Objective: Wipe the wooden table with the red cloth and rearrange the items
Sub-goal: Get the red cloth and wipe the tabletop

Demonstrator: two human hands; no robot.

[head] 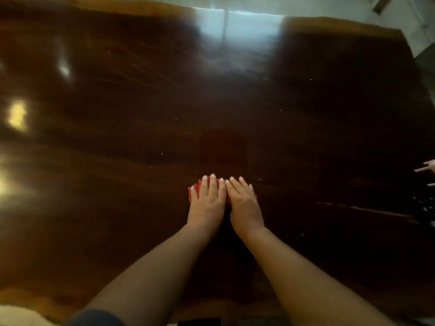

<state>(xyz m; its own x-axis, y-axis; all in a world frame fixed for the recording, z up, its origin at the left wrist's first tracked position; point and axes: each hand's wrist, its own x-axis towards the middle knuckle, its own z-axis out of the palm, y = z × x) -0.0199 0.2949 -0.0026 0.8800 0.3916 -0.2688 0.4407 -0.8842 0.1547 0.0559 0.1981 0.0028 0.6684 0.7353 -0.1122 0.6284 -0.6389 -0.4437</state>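
The red cloth (196, 188) could bunch up or slip out sideways if one hand pushes harder than the other, and some specks on the tabletop (117, 102) ahead of the hands might get missed. The left hand (207, 201) and right hand (243, 201) lie flat, side by side and touching, fingers spread a little, pressing the cloth under them. Both arms reach straight forward.

I seem to be in a home: a big polished dark wooden table (117, 114) with a raw uneven edge stands on a pale tiled floor (247, 5).
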